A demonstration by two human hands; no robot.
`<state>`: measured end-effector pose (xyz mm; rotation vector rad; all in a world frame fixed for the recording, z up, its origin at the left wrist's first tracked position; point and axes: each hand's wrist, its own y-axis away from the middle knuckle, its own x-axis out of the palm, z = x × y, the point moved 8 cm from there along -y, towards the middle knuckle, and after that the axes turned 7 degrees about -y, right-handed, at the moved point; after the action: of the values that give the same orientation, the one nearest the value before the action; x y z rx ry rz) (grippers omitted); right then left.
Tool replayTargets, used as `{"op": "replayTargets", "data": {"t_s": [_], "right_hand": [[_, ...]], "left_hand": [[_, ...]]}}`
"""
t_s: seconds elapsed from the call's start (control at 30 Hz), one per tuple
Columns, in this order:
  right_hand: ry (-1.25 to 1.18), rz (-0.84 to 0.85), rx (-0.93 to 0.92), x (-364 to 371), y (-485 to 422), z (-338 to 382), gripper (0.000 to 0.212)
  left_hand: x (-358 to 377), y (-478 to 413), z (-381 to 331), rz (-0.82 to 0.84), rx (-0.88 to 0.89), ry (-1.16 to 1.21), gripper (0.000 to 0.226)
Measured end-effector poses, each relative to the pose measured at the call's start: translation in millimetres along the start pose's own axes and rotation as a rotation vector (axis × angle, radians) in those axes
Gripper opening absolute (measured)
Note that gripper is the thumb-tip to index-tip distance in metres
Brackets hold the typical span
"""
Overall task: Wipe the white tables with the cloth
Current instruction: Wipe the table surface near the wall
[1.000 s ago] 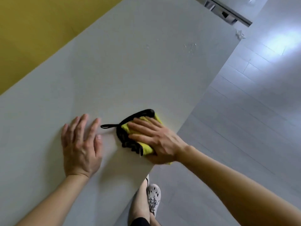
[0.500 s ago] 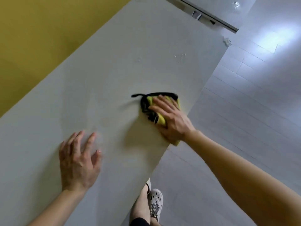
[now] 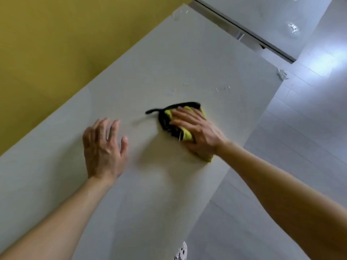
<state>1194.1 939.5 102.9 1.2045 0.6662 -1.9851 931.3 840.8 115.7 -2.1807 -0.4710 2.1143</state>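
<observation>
A long white table (image 3: 169,62) runs from lower left to upper right along a yellow wall. A folded yellow cloth with a black edge and a black loop (image 3: 185,135) lies on it near the right edge. My right hand (image 3: 197,130) presses flat on the cloth with straight fingers spread. My left hand (image 3: 103,147) lies palm down on the bare tabletop, a short way left of the cloth, fingers straight. Small wet marks (image 3: 222,89) show on the surface beyond the cloth.
The yellow wall (image 3: 56,44) borders the table's left side. A second white table (image 3: 253,12) follows past a dark gap (image 3: 244,32) at the far end. Pale floor tiles (image 3: 300,137) lie to the right. My shoe (image 3: 181,252) shows at the bottom edge.
My right hand slid the cloth farther along the table, away from me. My left hand has shifted forward on the tabletop too, staying flat.
</observation>
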Motion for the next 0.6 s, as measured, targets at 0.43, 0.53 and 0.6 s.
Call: {"op": "replayTargets", "data": {"t_s": [0.43, 0.53, 0.6], "right_hand": [[-0.075, 0.271, -0.551, 36.3, -33.1, 75.8, 0.066], [-0.003, -0.120, 0.039, -32.6, -131.9, -54.9, 0.071], [0.053, -0.297, 0.453, -60.3, -161.5, -114.3, 0.077]], "left_hand": [[7.2, 4.2, 1.9, -0.006, -0.039, 0.064, 0.061], [7.5, 1.2, 2.7, -0.038, -0.054, 0.056, 0.056], [8.6, 3.1, 2.4, -0.050, -0.064, 0.050, 0.056]]}}
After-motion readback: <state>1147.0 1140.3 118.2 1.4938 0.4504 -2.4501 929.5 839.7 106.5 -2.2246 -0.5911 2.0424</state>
